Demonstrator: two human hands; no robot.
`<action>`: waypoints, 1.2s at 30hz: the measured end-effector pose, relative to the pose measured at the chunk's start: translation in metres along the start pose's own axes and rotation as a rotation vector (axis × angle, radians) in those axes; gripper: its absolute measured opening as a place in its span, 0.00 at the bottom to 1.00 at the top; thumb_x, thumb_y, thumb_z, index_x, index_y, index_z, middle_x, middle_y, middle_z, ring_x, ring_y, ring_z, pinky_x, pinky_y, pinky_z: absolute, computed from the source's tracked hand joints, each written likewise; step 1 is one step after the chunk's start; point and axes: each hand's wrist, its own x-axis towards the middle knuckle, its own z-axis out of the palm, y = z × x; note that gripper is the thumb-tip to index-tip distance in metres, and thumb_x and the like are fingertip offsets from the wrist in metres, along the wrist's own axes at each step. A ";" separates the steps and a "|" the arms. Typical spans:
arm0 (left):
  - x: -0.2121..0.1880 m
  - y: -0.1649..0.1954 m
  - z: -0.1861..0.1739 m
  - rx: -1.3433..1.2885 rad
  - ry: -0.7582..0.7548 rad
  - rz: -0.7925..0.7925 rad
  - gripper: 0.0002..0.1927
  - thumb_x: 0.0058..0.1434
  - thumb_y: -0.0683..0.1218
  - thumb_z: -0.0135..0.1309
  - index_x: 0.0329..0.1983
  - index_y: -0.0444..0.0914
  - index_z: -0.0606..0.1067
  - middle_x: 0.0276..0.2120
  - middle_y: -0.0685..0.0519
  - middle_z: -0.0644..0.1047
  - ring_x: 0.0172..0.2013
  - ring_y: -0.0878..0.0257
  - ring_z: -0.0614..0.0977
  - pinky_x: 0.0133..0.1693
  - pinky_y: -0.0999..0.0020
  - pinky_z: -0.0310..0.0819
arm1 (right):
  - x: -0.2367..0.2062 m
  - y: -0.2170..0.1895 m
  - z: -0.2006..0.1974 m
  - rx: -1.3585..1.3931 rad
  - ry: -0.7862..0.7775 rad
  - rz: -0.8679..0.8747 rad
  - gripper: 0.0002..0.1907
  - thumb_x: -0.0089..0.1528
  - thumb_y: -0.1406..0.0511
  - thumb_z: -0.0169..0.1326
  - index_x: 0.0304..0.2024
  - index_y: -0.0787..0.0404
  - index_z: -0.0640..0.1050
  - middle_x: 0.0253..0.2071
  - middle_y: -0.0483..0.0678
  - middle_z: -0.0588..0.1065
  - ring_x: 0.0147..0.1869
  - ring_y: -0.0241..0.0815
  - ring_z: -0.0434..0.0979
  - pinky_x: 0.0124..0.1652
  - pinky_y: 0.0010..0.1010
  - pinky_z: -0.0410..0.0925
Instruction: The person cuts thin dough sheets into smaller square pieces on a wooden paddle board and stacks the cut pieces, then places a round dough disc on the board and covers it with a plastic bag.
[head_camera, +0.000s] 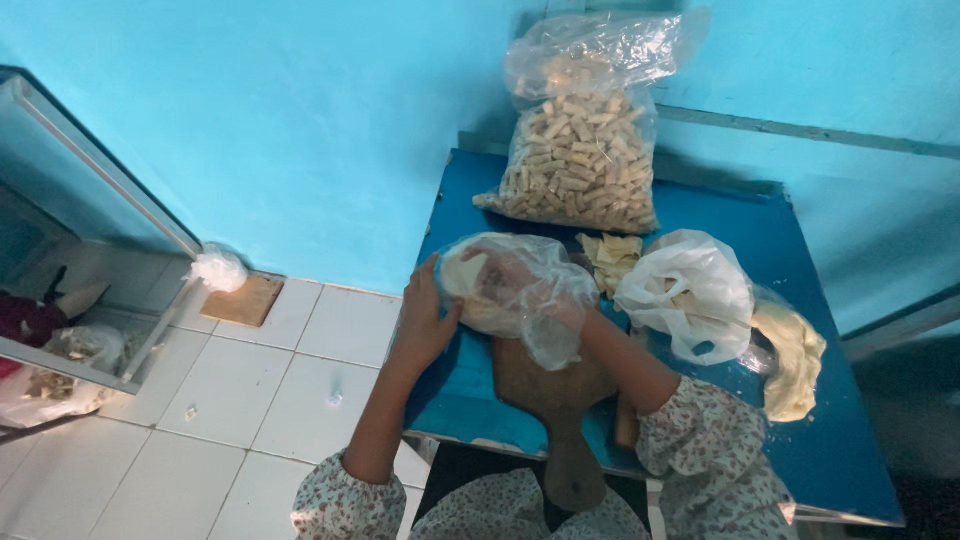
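While the head camera looks straight down, a person in a floral long-sleeved top works at a small blue-topped table set against a bright turquoise wall. Their left hand grips the left side of a clear, crumpled plastic bag holding a pale lump of dough, fingers curled around its edge. Their right hand is pushed inside the same bag; through the film it is blurred, so whether it is open or closed cannot be told. The bag sits at the near left part of the table, just above a brown wooden board with a handle, whose handle points toward the person.

Behind it, touching the wall, stands a large clear plastic sack filled with short beige stick-shaped pieces. Between that sack and the held bag lies a small heap of flat pale yellow squares. To the right rests a white plastic bag, and beside it a long pale roll of dough in clear wrap.

On the left, the floor is white tile. A small wooden square lies by the wall with a knotted white plastic bundle next to it, near a metal-framed glass cabinet.
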 end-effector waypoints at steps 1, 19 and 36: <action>0.000 -0.001 0.000 0.009 0.004 0.001 0.42 0.61 0.45 0.60 0.75 0.33 0.53 0.66 0.33 0.64 0.64 0.34 0.66 0.63 0.45 0.61 | 0.000 0.001 -0.004 -0.262 0.024 -0.118 0.32 0.55 0.72 0.60 0.63 0.57 0.70 0.36 0.37 0.74 0.40 0.31 0.77 0.42 0.26 0.71; 0.004 -0.003 0.011 0.064 -0.001 -0.250 0.49 0.61 0.54 0.66 0.75 0.37 0.50 0.63 0.39 0.68 0.61 0.40 0.70 0.53 0.34 0.60 | -0.027 0.032 0.004 -0.367 0.121 -0.222 0.24 0.65 0.61 0.56 0.61 0.60 0.67 0.54 0.50 0.68 0.59 0.44 0.70 0.59 0.31 0.65; 0.011 0.002 0.010 0.287 -0.001 -0.305 0.57 0.53 0.67 0.64 0.75 0.36 0.51 0.61 0.39 0.67 0.56 0.43 0.69 0.46 0.36 0.60 | -0.030 0.006 -0.017 -0.969 -0.088 0.248 0.22 0.67 0.60 0.53 0.62 0.58 0.73 0.60 0.55 0.73 0.66 0.54 0.72 0.65 0.41 0.65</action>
